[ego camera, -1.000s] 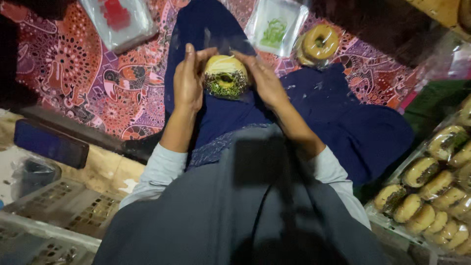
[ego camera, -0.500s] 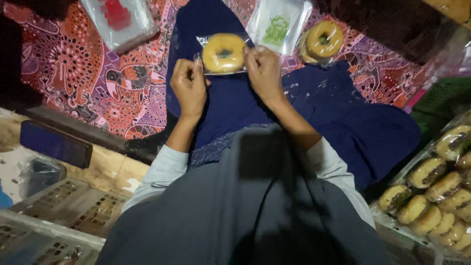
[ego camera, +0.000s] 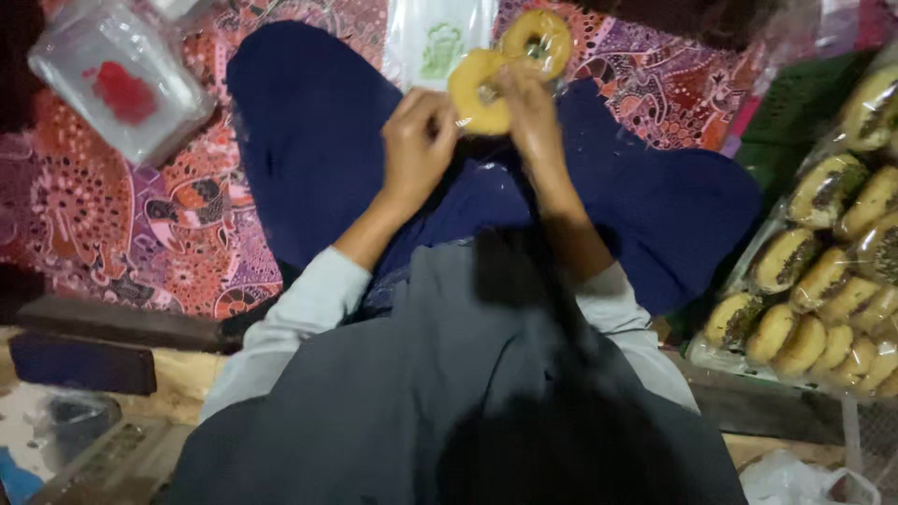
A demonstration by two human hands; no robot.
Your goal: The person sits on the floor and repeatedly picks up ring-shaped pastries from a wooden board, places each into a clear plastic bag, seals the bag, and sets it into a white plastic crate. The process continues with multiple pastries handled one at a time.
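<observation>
A yellow ring doughnut (ego camera: 477, 91) in a clear wrapper sits above the person's lap, over the dark blue cloth (ego camera: 318, 140), with the left hand (ego camera: 418, 150) in a clenched grip on its lower left edge and the right hand (ego camera: 529, 117) pinching its right side. Just beyond it a second wrapped doughnut (ego camera: 536, 42) lies on the patterned red mat (ego camera: 150, 224), beside a clear bag with a green mark (ego camera: 438, 42). Farther left is a clear plastic box with a red patch (ego camera: 117, 84), and at the right a tray of filled buns (ego camera: 823, 281).
</observation>
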